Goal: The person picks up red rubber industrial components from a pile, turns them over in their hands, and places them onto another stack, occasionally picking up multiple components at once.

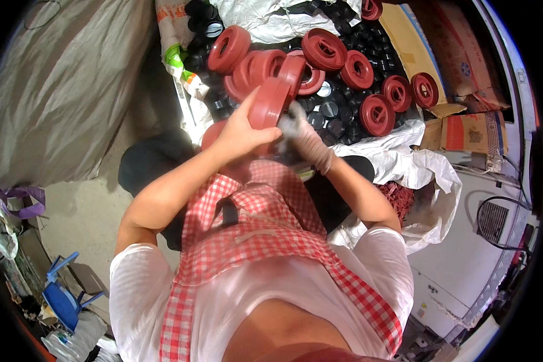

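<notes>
My bare left hand [241, 131] grips a dark red round plastic part [269, 102], thumb along its lower side and fingers around its left edge. The part is tilted, its smooth side wall towards me. Close at its right edge is my right hand [308, 140], in a pale glove; its fingers are smeared by motion, and whether they hold anything is unclear. More red round parts, such as one with a crossbar [324, 50] in its centre, lie just beyond my hands. They rest on a heap of black round caps [338, 114].
Right of my lap, an open white sack [440, 181] holds red plastic trimmings [398, 198]. Cardboard boxes [473, 136] and a white machine cabinet [452, 259] stand at right. A large pale sack [60, 90] fills the upper left; a blue stool [61, 301] is at lower left.
</notes>
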{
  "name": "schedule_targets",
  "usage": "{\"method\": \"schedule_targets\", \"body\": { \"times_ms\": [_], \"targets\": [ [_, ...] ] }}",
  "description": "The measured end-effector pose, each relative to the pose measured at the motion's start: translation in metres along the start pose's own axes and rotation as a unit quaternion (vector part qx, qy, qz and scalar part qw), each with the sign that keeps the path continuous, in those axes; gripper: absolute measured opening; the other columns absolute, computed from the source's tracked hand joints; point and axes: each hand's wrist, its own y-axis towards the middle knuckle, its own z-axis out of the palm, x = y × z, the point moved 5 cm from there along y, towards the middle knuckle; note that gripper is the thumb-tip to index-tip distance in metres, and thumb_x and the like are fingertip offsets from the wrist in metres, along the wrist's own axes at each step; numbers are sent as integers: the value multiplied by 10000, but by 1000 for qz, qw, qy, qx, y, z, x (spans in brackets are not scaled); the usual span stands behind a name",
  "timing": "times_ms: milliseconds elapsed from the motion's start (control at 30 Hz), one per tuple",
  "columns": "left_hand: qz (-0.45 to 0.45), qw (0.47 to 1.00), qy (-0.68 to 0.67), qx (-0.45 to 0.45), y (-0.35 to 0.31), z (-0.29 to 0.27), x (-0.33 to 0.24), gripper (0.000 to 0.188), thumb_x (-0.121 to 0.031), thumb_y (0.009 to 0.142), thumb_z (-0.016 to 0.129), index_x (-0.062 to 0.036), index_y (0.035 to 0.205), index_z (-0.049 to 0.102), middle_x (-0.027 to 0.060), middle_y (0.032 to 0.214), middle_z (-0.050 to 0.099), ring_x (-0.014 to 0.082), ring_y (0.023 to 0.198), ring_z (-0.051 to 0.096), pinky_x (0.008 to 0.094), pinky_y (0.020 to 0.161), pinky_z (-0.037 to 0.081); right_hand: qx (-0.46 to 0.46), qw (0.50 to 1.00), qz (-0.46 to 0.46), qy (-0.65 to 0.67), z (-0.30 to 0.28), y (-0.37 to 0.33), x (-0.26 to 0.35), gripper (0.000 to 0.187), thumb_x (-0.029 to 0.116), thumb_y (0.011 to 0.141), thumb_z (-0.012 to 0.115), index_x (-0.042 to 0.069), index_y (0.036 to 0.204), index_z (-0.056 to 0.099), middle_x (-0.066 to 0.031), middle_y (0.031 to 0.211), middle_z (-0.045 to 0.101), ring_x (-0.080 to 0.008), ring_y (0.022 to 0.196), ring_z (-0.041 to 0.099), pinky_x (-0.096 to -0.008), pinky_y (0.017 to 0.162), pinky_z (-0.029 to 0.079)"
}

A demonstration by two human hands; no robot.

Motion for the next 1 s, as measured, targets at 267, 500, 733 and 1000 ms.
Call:
{"method": "schedule_targets", "body": {
  "times_ms": [267, 500, 733, 1000],
  "targets": [
    [143, 955, 219, -140, 4, -40, -18, 960, -189, 693, 795, -30, 1473, 259, 133, 1234, 591, 197, 1097, 590, 315, 951, 454, 261, 592, 108, 755, 58, -20, 18, 325, 223, 835, 554, 42, 1103, 577, -132, 921, 652, -215, 818, 637, -324, 775, 494],
    [57, 880, 436, -180, 131, -123, 3, 1010, -305, 684, 816, -14, 1468, 250, 250, 1344, 488, 337, 1212, 513, 401, 1034, 392, 405, 568, 349, 626, 226, -112, 141, 407, 239, 790, 588, 33, 1139, 548, -218, 1186, 577, -381, 1119, 541, -432, 942, 449],
    [153, 821, 551, -10, 49, -66, 15, 681, -190, 669, 725, -7, 1264, 449, 237, 1249, 493, 410, 1210, 438, 467, 1024, 365, 515, 553, 346, 556, 210, -103, 135, 432, 130, 833, 538, 97, 1260, 484, -166, 1151, 634, -378, 1046, 616, -437, 857, 514],
    [55, 451, 798, 397, -61, -38, 103, 664, -259, 789, 612, -159, 1415, 415, 66, 1171, 599, 249, 1136, 532, 467, 1072, 281, 271, 323, 508, 751, 152, -97, 56, 333, 201, 822, 674, 24, 1102, 646, -148, 1027, 681, -255, 937, 655, -349, 819, 505]
  ]
}}
